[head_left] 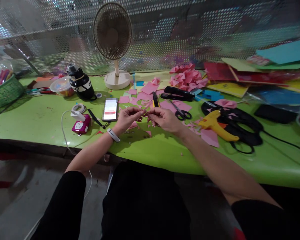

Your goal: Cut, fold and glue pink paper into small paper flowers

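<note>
Over the green table, my left hand and my right hand meet, fingertips nearly touching. Both pinch what looks like a small piece of pink paper, mostly hidden by the fingers. Cut pink paper sheets and scraps lie just behind and beneath them. Beyond my right hand are a yellow-and-black box cutter, dark-handled scissors and a black stapler. Left of my left hand lies a phone with its screen lit.
Behind stand a fan, a black bottle and a pile of folded pink paper pieces. A yellow glue gun rests at right, below coloured sheets. A purple power adapter with a white cable sits left.
</note>
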Motion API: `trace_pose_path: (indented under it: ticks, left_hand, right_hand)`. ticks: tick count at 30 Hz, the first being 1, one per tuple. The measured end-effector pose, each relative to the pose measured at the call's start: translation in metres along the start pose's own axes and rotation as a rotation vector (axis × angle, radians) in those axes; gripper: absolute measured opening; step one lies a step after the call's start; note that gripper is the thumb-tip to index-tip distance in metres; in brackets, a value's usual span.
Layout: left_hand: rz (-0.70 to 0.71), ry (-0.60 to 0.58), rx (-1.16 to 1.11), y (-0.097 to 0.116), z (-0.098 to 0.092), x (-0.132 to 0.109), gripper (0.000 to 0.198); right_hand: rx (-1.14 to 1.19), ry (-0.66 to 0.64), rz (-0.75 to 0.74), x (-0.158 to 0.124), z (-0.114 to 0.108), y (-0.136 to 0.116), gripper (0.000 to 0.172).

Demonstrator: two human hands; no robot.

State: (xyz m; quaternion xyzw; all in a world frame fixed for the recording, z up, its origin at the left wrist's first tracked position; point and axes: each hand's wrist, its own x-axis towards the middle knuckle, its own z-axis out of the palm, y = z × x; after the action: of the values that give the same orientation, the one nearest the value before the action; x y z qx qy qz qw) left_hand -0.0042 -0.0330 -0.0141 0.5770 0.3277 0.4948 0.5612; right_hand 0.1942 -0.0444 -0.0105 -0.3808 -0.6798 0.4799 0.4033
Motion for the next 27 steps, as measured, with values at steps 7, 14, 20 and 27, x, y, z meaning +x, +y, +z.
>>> trace_pose_path:
  ticks: [7, 14, 20, 27]
  left_hand:
    - [0.01, 0.007, -0.049, -0.0027, 0.0011, 0.0001, 0.039]
    - [-0.002, -0.006, -0.08, -0.0031, 0.0008, 0.0006, 0.039]
    - [0.003, -0.011, -0.076, -0.0034, 0.0001, 0.0013, 0.038]
    - [-0.016, 0.015, -0.068, -0.0056, -0.0008, 0.0025, 0.038]
  right_hand:
    - [-0.022, 0.005, -0.045, -0.0008, 0.003, -0.0007, 0.037]
    - [-0.066, 0.06, -0.099, -0.002, 0.0056, -0.0003, 0.036]
    - [-0.118, 0.086, -0.151, -0.0034, 0.0065, 0.0026, 0.032]
    - [-0.164, 0.107, -0.213, -0.0048, 0.0055, -0.0009, 0.028]
